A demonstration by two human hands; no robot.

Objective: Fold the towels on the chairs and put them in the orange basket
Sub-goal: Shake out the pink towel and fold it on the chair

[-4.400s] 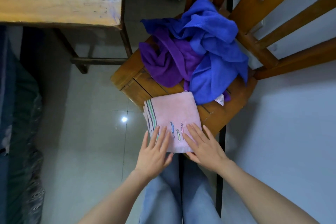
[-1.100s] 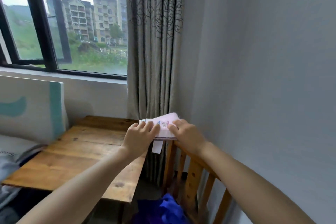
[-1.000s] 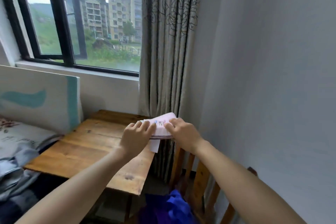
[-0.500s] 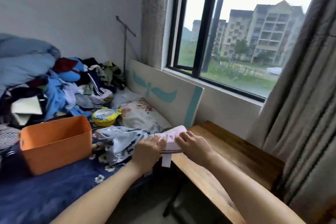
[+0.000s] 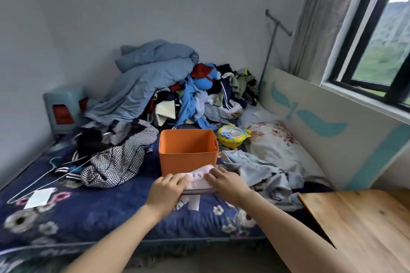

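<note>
As orange basket (image 5: 188,157) sits on bed (image 5: 99,213), stool (image 5: 63,106) — prob. — stands beyond.

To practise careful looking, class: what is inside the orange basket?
The basket shows only bare inner walls; its near wall hides the bottom. The left hand and right hand hold the towel outside it.

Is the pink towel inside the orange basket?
No, the left hand and the right hand hold the folded pink towel in front of the orange basket, outside its near wall.
</note>
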